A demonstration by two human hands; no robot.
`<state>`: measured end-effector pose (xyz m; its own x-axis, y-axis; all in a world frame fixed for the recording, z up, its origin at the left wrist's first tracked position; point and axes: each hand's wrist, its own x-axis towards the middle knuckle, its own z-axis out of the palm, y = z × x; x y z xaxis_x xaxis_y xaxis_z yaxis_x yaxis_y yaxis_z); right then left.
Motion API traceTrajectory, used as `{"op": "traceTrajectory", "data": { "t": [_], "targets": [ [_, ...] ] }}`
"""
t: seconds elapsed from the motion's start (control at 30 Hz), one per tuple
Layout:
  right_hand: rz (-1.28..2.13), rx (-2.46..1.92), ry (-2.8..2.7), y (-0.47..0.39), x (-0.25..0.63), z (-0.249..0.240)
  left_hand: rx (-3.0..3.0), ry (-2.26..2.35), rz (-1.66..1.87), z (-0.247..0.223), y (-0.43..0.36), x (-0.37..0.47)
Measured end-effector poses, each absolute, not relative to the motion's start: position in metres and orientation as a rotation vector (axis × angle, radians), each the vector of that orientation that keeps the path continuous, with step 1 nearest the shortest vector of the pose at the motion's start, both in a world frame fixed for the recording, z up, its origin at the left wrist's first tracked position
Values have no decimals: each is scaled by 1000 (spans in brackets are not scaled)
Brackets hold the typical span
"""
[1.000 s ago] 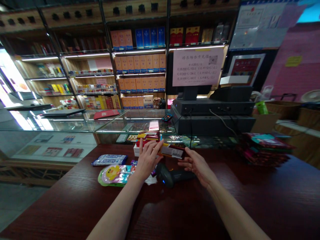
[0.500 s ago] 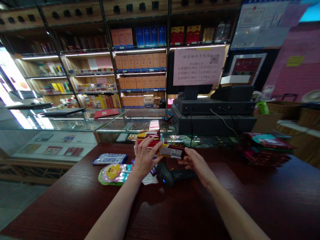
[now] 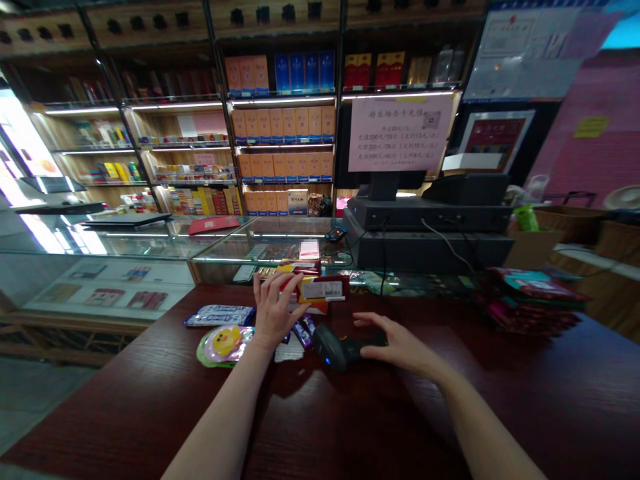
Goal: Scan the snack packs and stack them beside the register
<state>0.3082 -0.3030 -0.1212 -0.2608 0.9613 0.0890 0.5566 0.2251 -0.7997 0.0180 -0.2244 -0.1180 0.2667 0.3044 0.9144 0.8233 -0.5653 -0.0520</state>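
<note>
My left hand (image 3: 276,310) grips the left end of a dark red and yellow box (image 3: 324,291), whose white label faces me. My right hand (image 3: 395,343) is spread, its thumb and fingers apart around the handle end of a black barcode scanner (image 3: 333,348) lying on the counter; whether it touches the handle I cannot tell. Small purple packets (image 3: 302,333) lie between my left hand and the scanner. A yellow duck package (image 3: 225,343) and a blue and white packet (image 3: 219,315) are left of my left hand.
A stack of dark red packages (image 3: 533,300) stands on the dark wooden counter (image 3: 125,393) at the right. Behind are a glass display case (image 3: 260,230), a black register (image 3: 425,233) with cables, and a sign (image 3: 400,137) on the monitor. Shelves of boxes line the wall.
My left hand has moved slightly left with the box, whose label is now turned more toward me. My right hand has come away from the box, down to the scanner's handle.
</note>
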Motion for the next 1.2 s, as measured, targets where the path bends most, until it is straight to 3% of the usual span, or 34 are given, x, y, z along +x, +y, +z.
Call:
{"op": "traceTrajectory", "data": {
  "t": [0.2, 0.53, 1.2],
  "targets": [
    [591, -1499, -2292, -306, 294, -127, -1993, -1068, -1273, -119, -221, 11],
    [383, -1381, -2327, -307, 294, -127, -1999, -1088, -1263, -121, -219, 7],
    [786, -1353, -1898, -319, 322, -89, -2012, -1125, -1250, -126, -216, 5]
  ]
}}
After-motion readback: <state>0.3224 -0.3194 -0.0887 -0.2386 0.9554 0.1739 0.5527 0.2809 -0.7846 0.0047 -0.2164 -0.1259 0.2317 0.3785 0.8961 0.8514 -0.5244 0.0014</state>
